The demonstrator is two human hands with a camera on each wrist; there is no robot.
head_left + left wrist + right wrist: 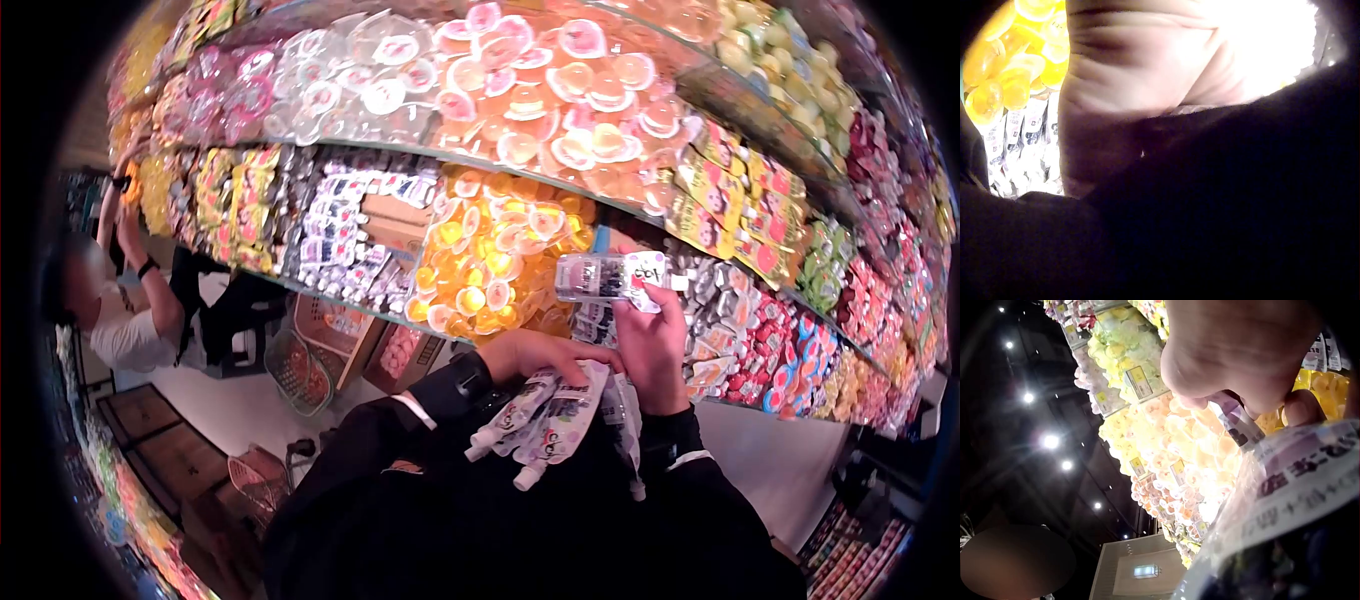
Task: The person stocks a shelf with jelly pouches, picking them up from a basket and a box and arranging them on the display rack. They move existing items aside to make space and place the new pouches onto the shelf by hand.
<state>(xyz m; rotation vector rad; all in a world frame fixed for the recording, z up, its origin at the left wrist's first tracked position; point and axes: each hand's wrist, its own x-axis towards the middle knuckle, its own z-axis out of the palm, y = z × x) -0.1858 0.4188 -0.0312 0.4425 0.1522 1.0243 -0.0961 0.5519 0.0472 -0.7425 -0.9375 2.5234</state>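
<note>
We see the right hand [652, 345] pinching one pouch [610, 276], raised just under the front edge of the shelf [400, 148] and beside the yellow jelly cups [490, 255]. Just below it, the left hand [540, 355] curls round a bundle of pouches [545, 415], gripping it against the dark jacket [480, 500].

packed shelves [400, 150] wall the front; held pouches [545, 415] crowd the middle; open floor [235, 405] lower left

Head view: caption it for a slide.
Right hand holds one pouch before the shelves; left hand grips a bundle.
</note>
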